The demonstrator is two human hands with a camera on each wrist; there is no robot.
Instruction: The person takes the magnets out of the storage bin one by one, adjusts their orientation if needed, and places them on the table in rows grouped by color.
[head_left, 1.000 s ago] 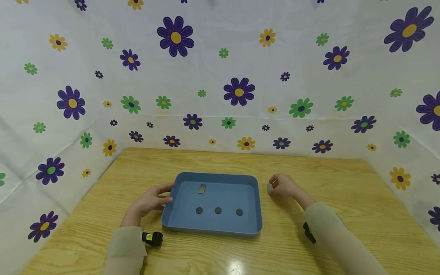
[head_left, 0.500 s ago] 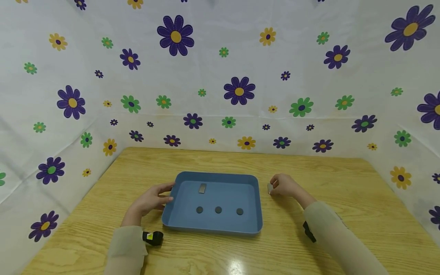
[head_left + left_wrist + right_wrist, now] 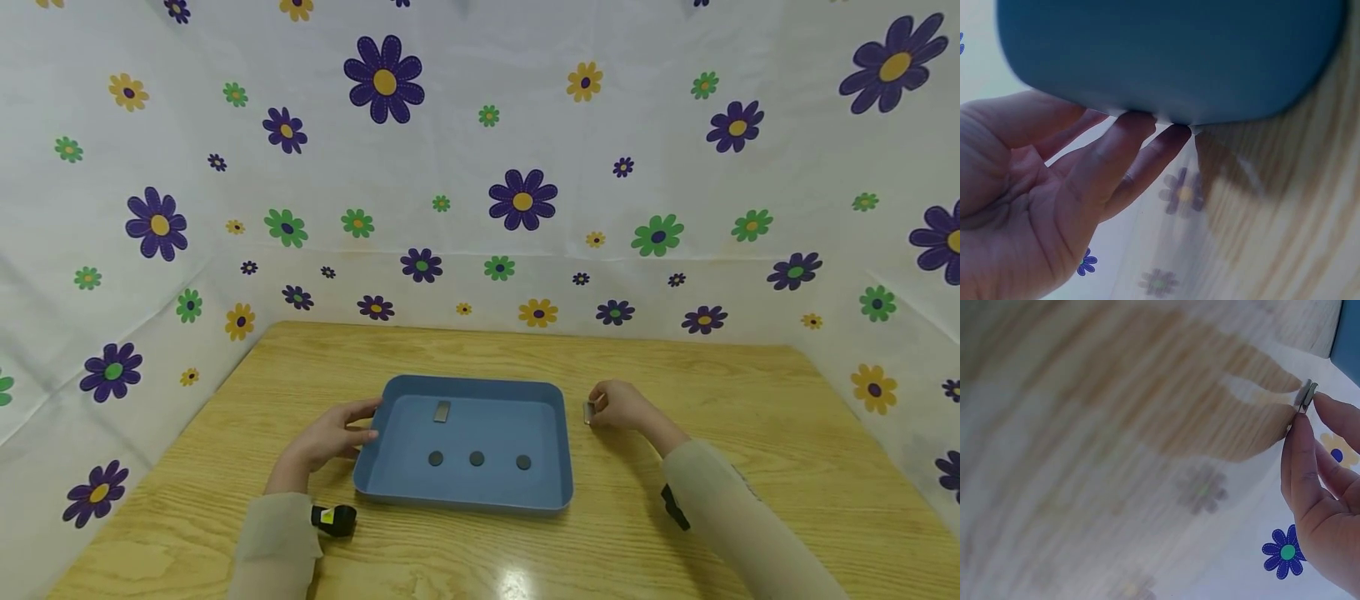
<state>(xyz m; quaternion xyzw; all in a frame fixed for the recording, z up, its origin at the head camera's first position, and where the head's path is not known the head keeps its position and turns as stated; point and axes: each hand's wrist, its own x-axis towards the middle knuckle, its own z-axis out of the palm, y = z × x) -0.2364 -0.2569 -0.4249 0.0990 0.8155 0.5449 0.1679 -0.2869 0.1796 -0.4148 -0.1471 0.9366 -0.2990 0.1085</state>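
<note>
Straight, relaxed fingers of my left hand (image 3: 327,435) touch the outer left wall of a shallow blue tray (image 3: 465,497); the left wrist view shows the fingertips (image 3: 1135,122) against that wall. Inside lie a flat grey metal rectangle (image 3: 442,412) toward the back left and three dark round discs (image 3: 435,458) in a row nearer the front. Just right of the tray, my right hand (image 3: 622,406) pinches a small thin grey rectangular plate (image 3: 588,412) between thumb and fingers, at the tabletop. In the right wrist view the plate (image 3: 1311,394) is seen nearly edge-on.
A wooden table (image 3: 675,375) bears everything. White cloth (image 3: 450,150) with printed flowers hangs behind it and along both sides. A black wrist camera (image 3: 335,521) sits on my left wrist, beside the tray's front left corner.
The small plate in my right fingers shows a slightly different face, as if turned a little. Both hands, the tray and its contents keep their places.
</note>
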